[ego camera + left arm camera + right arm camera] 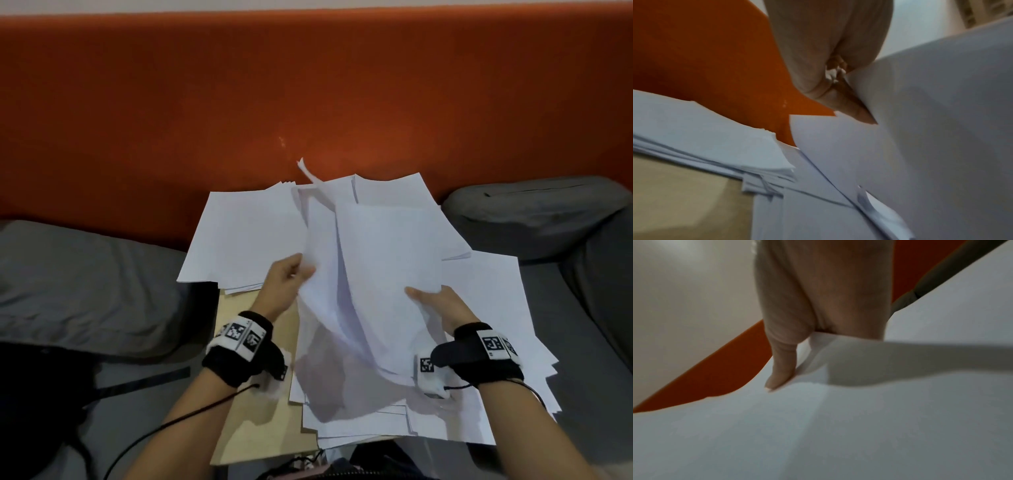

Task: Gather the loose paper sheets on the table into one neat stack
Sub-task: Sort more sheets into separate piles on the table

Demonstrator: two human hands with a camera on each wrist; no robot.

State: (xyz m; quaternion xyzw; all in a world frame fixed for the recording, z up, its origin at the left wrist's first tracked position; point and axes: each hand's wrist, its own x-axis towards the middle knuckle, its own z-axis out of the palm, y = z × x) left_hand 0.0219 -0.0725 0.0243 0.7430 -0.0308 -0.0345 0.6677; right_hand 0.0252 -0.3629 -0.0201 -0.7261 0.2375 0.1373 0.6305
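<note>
At the counter's far left corner a flat pile of paper sheets (239,236) lies partly over the edge; bare counter (255,418) shows nearer. The left hand (286,284) pinches the left edge of a lifted bundle of sheets (363,274) — thumb on top, fingers underneath. The right hand (442,308) grips its right edge likewise. More loose sheets (493,342) spread to the near right corner. Paper this thin looks light, floppy and slippery — best held at opposite edges so it cannot sag and fan apart.
</note>
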